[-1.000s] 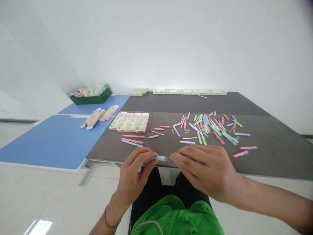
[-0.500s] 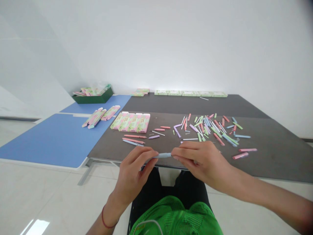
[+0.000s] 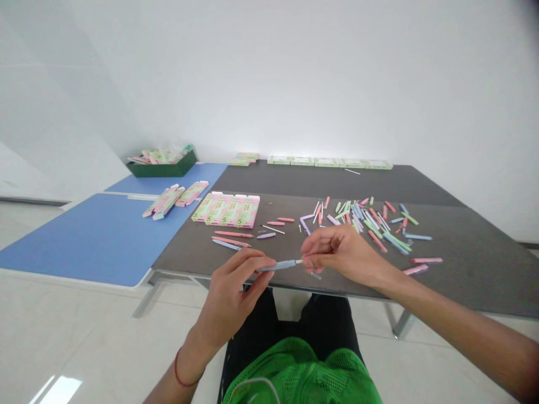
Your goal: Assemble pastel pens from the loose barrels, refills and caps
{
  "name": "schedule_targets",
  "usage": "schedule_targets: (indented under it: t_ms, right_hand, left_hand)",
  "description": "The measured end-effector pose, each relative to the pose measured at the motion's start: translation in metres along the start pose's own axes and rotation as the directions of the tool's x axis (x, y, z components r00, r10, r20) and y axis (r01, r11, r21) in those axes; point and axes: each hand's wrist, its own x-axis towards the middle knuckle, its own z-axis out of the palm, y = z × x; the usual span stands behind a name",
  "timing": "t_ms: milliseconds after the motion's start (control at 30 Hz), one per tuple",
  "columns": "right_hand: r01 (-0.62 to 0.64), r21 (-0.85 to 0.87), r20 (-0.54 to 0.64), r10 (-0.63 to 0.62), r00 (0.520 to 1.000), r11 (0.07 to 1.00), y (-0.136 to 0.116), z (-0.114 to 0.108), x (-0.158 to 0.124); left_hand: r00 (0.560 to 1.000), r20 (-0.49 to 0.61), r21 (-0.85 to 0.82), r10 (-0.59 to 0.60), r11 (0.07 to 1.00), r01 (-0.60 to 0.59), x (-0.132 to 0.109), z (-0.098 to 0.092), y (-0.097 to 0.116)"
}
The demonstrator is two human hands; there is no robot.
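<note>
My left hand [image 3: 238,286] is closed around a light blue pen barrel [image 3: 281,265] over the table's front edge. At the barrel's right end, a thin pale piece [image 3: 299,261] sticks out, and the fingertips of my right hand [image 3: 337,253] pinch it. Just below my right fingers lies a small clear piece [image 3: 315,275]. Beyond my left hand, pink pens [image 3: 233,234] and a light blue pen [image 3: 226,244] lie side by side. A purple barrel part [image 3: 266,235] and a thin refill [image 3: 273,229] rest farther back.
Several printed boxes [image 3: 227,210] stand in a row on the dark table [image 3: 463,264]. Mixed coloured pen parts [image 3: 362,219] are scattered at the right. A green tray [image 3: 164,168] and folded cartons [image 3: 168,201] sit on the blue surface [image 3: 84,241]. More boxes [image 3: 328,162] line the wall.
My right fingers have shifted off the blue barrel's end, where a thin pale piece now shows. A small clear piece is now visible below my right hand.
</note>
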Motion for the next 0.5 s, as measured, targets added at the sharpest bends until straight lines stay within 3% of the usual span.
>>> schedule_targets:
  t_ms: [133, 367, 500]
  right_hand:
    - [-0.043, 0.007, -0.038, 0.043, 0.998, 0.999, 0.007, 0.003, 0.002]
    - [0.098, -0.122, -0.128, -0.114, 0.985, 0.988, 0.006, 0.022, -0.003]
    - [0.003, 0.058, -0.109, 0.004, 0.994, 0.998, 0.011, 0.029, 0.001]
  left_hand:
    - [1.0, 0.0, 0.01, -0.002, 1.0, 0.002, -0.001, 0.0, -0.001]
    - [0.998, 0.033, -0.07, -0.061, 0.996, 0.063, -0.004, 0.008, -0.006]
    - [0.993, 0.058, -0.152, -0.107, 0.982, 0.115, -0.003, 0.013, -0.004]
